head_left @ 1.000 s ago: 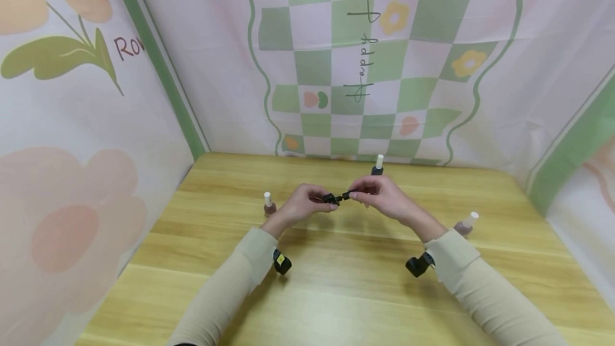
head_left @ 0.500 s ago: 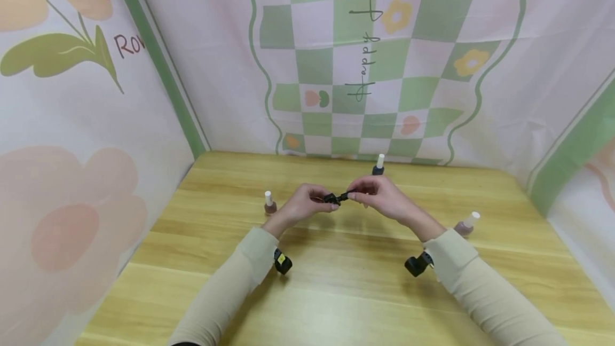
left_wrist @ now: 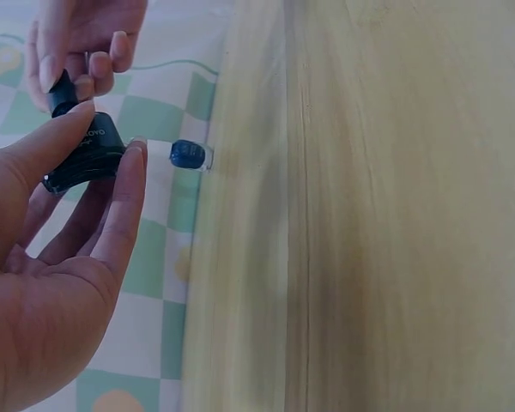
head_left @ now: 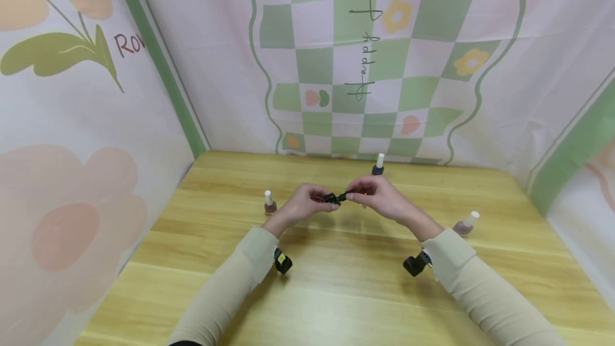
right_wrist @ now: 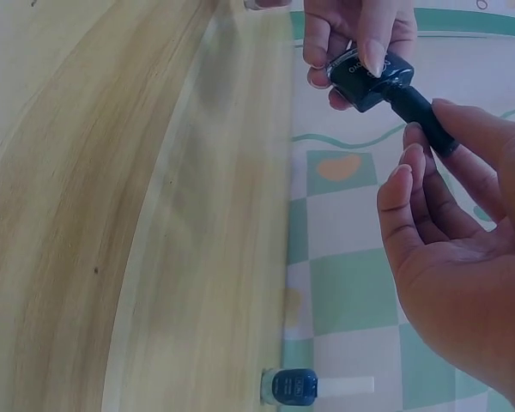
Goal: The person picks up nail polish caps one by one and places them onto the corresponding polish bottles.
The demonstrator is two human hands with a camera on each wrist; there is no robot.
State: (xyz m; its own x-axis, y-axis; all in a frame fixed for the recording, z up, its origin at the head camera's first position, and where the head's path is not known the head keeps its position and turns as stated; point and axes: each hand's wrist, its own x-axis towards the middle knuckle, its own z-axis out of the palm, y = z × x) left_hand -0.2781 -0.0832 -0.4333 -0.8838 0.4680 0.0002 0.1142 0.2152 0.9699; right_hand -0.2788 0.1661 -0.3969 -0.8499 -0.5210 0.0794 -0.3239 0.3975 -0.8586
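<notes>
A dark nail polish bottle (right_wrist: pixel 352 83) is held above the table between both hands. My left hand (head_left: pixel 304 201) grips its glass body with thumb and fingers, seen close up in the left wrist view. Thumb and fingers of my right hand (head_left: pixel 381 197) pinch the black cap (right_wrist: pixel 427 122). In the right wrist view the cap sits in line with the bottle, and a short piece of neck shows between them. The bottle is tilted, lying nearly sideways in the head view.
A dark blue nail polish bottle (head_left: pixel 378 169) with a white cap stands behind my right hand. One brownish bottle (head_left: pixel 270 207) is left of my left wrist; a mauve one (head_left: pixel 463 227) stands by my right sleeve. The wooden table (head_left: pixel 331 292) ends at a patterned curtain (head_left: pixel 314 65).
My right hand has shifted slightly left, bringing the black cap a little closer to the bottle. My left hand has hardly moved, and both grips are kept.
</notes>
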